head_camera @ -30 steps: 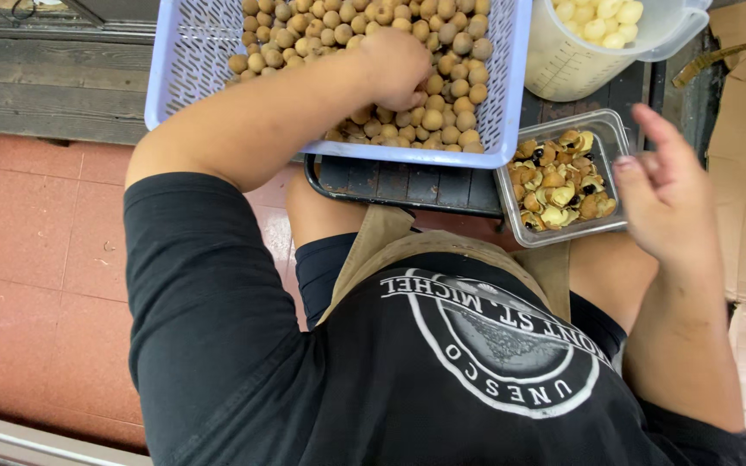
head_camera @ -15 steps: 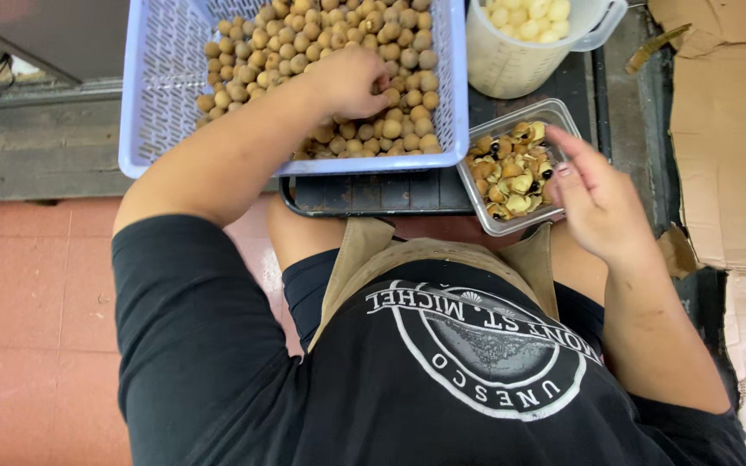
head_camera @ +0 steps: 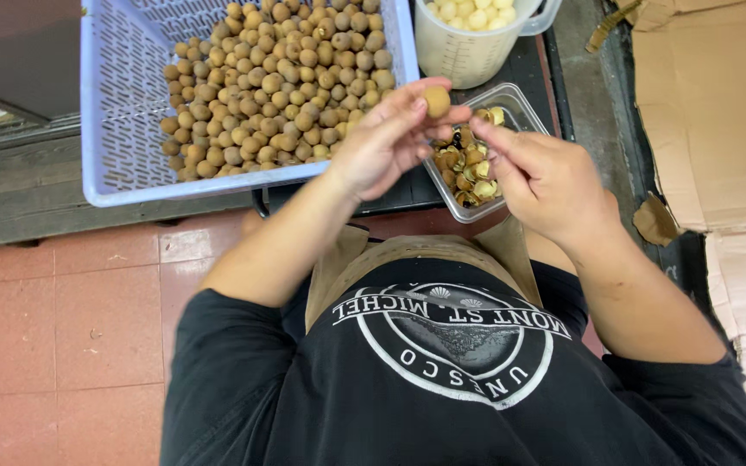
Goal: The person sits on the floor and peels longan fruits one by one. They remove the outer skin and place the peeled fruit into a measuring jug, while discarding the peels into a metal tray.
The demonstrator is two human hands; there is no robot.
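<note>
My left hand (head_camera: 382, 142) holds one small round brown fruit (head_camera: 436, 101) at its fingertips, just above the near right corner of a blue plastic basket (head_camera: 114, 103) full of the same brown fruits. My right hand (head_camera: 541, 177) is beside it, fingers reaching toward the fruit, over a clear rectangular tub (head_camera: 524, 105) of broken shells and peels. I cannot tell whether the right fingers touch the fruit.
A translucent measuring jug (head_camera: 468, 47) with peeled pale fruit stands behind the tub. Basket and tub rest on a dark tray. Flattened cardboard (head_camera: 718, 112) lies at the right. Red floor tiles (head_camera: 88, 328) are at the lower left.
My left hand has come out of the basket with one fruit and moved right. My right hand moved in from the right to meet it above the shell tub.
</note>
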